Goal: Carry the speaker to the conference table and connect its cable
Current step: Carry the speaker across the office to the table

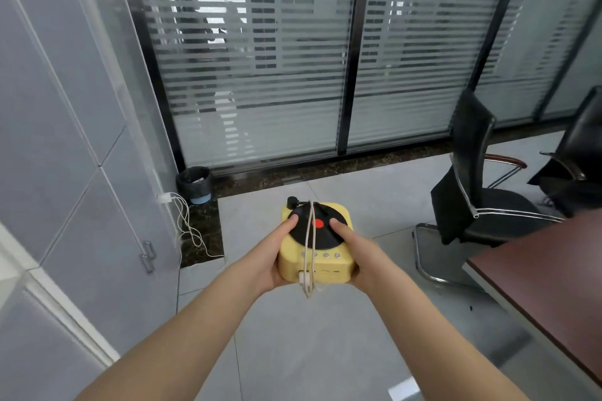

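Both hands are closed on one load: the left hand (pixel 270 259) is curled round its left side and the right hand (pixel 356 254) round its right side, a thumb from each laid on the black disc on top.

The conference table (pixel 547 273), dark red-brown, is seen at the near right; a black chair (pixel 472 172) stands just beyond its corner; the speaker (pixel 329 265), a yellow box, is held in the air over the floor tiles, left of the table and apart from it; a pale cable (pixel 311 231) is looped over its top between the thumbs, and a white plug (pixel 304 277) hangs at its near face.

The carry is judged to be the step in hand. The speaker is best held level and swung right; it should be set down well in from the table edge; the dangling loop should be lifted over that edge, not dragged across it; the small arm at the far corner should not be pressed.

The fingers beneath are hidden. Most of the table is cut off by the frame, and no socket is seen on it. Whether the plug is seated in a port or merely hanging cannot be told.
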